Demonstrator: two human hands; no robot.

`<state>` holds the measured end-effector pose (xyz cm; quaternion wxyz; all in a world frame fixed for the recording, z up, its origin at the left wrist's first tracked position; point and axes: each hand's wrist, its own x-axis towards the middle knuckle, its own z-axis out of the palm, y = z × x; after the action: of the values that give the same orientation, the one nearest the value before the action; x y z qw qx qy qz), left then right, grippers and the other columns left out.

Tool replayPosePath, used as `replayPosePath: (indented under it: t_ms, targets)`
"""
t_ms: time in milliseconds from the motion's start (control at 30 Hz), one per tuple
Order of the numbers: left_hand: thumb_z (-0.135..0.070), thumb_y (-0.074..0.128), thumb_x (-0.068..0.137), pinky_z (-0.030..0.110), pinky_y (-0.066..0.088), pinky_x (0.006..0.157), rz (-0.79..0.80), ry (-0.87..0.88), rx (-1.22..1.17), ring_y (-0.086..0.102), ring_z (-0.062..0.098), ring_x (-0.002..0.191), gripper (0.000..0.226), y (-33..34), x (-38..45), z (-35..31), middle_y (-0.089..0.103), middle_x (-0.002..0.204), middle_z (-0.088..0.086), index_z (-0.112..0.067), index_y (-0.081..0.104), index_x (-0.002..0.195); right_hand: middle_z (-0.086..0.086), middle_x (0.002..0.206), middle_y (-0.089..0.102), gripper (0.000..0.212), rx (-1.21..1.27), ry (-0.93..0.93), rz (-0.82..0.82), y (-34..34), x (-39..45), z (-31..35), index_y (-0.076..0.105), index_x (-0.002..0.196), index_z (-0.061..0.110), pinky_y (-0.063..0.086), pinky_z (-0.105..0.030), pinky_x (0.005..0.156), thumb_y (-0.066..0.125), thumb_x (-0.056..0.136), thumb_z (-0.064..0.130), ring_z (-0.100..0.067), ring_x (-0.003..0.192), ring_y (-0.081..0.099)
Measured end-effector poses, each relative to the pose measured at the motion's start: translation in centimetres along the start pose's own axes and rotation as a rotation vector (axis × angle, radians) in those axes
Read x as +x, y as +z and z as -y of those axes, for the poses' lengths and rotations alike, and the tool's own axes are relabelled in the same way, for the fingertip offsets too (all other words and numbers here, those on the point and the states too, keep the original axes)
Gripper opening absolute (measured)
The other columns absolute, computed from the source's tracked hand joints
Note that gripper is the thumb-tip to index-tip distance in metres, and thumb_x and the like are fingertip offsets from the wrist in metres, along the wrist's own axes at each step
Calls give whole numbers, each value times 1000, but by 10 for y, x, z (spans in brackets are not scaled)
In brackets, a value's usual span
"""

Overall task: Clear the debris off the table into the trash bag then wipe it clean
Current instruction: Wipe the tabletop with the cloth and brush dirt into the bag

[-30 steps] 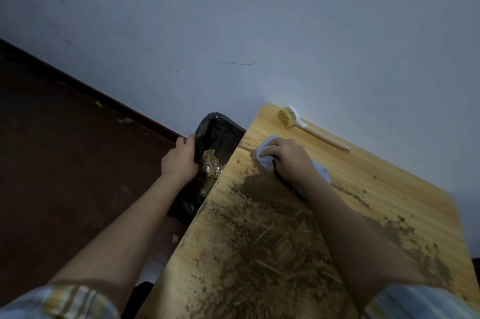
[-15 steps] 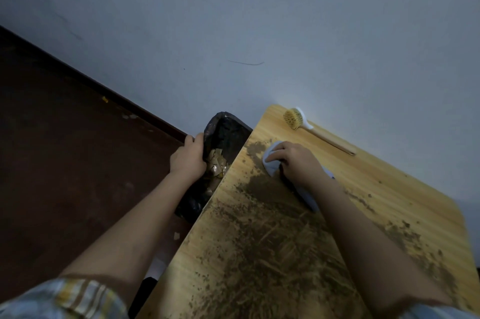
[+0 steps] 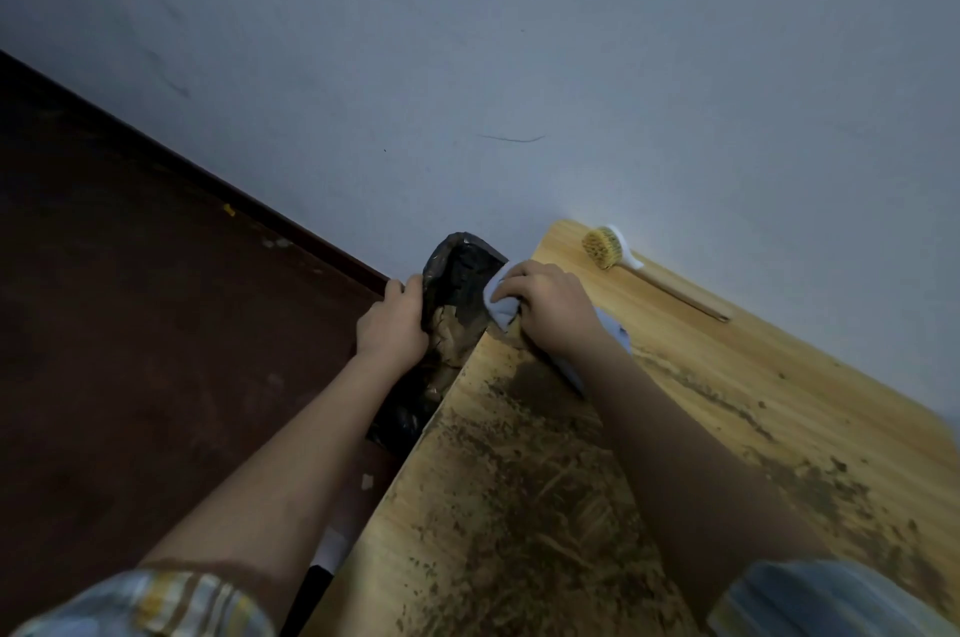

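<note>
My left hand [image 3: 393, 324] grips the black trash bag [image 3: 457, 273] rim, frame centre, against the tabletop [image 3: 727, 376] edge. My right hand [image 3: 553, 311] clutches a white cloth [image 3: 501, 306] at that edge. Brown debris [image 3: 519, 496] covers the lower tabletop; brush [image 3: 602, 248] upper right.

There is one view only, from a wide-angle camera worn on the person's head. It looks forward and steeply down, and it is rolled, so the line where wall [image 3: 519, 39] meets floor [image 3: 130, 324] runs slanting from upper left to lower right. The wall fills the upper half. The bench [image 3: 727, 376] enters from the lower right, its left edge running up toward the middle. Both forearms reach in from the bottom edge, close to the lens, and the hands [image 3: 550, 309] meet near the centre. Edges bend and darken.
</note>
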<state>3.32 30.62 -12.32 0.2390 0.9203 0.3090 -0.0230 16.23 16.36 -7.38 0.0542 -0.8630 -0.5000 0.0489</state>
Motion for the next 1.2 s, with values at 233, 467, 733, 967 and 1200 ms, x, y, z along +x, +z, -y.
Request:
replayPosePath:
  t_ms: [233, 467, 733, 967, 1200]
  targets:
    - [-7, 53, 85, 40, 41, 72, 4, 2, 4, 54, 40, 102, 57, 3, 7, 2, 40, 126, 15, -13, 30, 137, -3, 120, 61, 40, -30, 168, -70, -24, -17, -47, 73, 103, 20, 41, -32, 70, 50, 80, -3, -27, 108, 55]
    - [-5, 53, 85, 38, 38, 68, -5, -5, 12, 55, 40, 101, 56, 6, 13, 1, 40, 126, 15, -13, 30, 136, -4, 118, 62, 40, -84, 225, 52, -6, -15, -64, 72, 103, 20, 47, -36, 69, 52, 79, -4, -28, 100, 56]
    - [-5, 54, 85, 38, 38, 67, -4, -7, 27, 54, 40, 101, 56, 7, 16, 2, 39, 126, 15, -13, 30, 136, -2, 118, 60, 39, -41, 88, -6, 12, 16, -26, 68, 98, 24, 35, -33, 70, 50, 78, -4, -31, 97, 53]
    - [-4, 53, 85, 38, 39, 67, -1, 3, 13, 54, 40, 102, 58, 7, 10, 4, 40, 126, 15, -13, 30, 137, -3, 117, 64, 39, -2, -52, -78, -13, 10, -14, 72, 99, 17, 44, -43, 81, 49, 79, -8, -30, 104, 55]
    - [-3, 53, 85, 38, 36, 67, -6, -8, 12, 53, 40, 103, 62, 9, -5, 9, 39, 128, 15, -14, 27, 140, -8, 99, 68, 37, -4, 69, -64, -35, -44, -43, 68, 100, 11, 47, -41, 74, 52, 74, -9, -31, 93, 59]
